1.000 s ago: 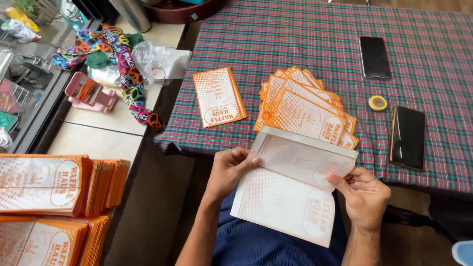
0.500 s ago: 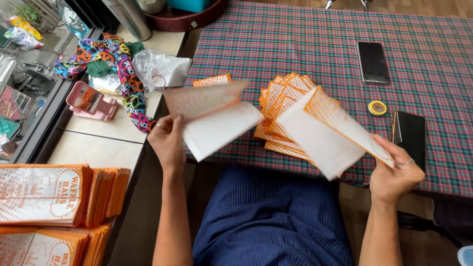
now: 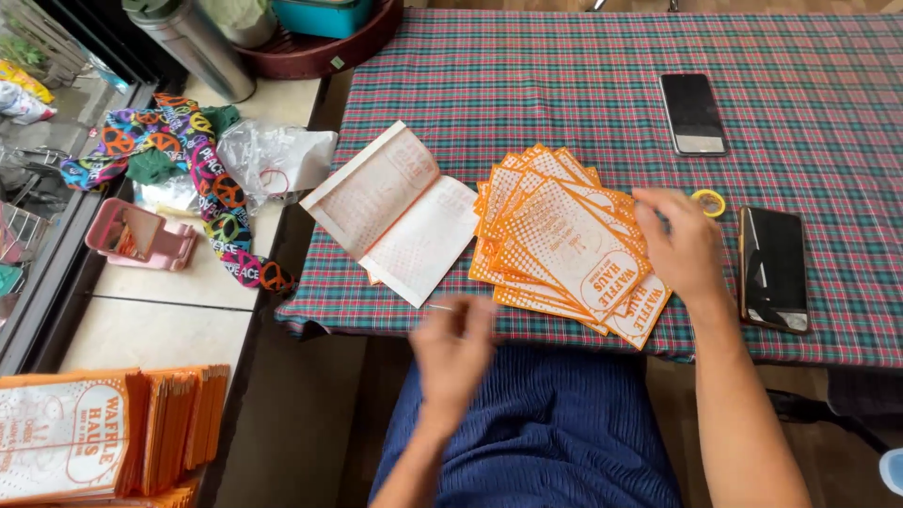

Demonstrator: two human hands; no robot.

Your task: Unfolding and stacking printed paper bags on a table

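Note:
An orange-and-white paper bag, its white underside up and flap folded out [image 3: 395, 218], lies on the plaid tablecloth [image 3: 564, 85]. To its right spreads a fanned pile of orange-and-white printed paper bags [image 3: 564, 246]. My right hand [image 3: 685, 246] rests at the right edge of that pile, fingers on the top bag. My left hand [image 3: 453, 350] hangs blurred just below the table's front edge, fingers apart, holding nothing. My blue clothing [image 3: 555, 433] fills the lower middle.
Two dark phones [image 3: 693, 113] [image 3: 773, 268] and a yellow tape roll [image 3: 708, 201] lie at the right. Left of the table, a counter holds a colourful strap [image 3: 212, 188], a crumpled plastic bag [image 3: 273, 160] and a pink case [image 3: 141, 237]. Stacked orange bags [image 3: 103, 433] sit at lower left.
Both hands lowered the bags they held up: the left one now lies on the cloth, the right one on the fanned pile. My left hand drew back toward me, empty.

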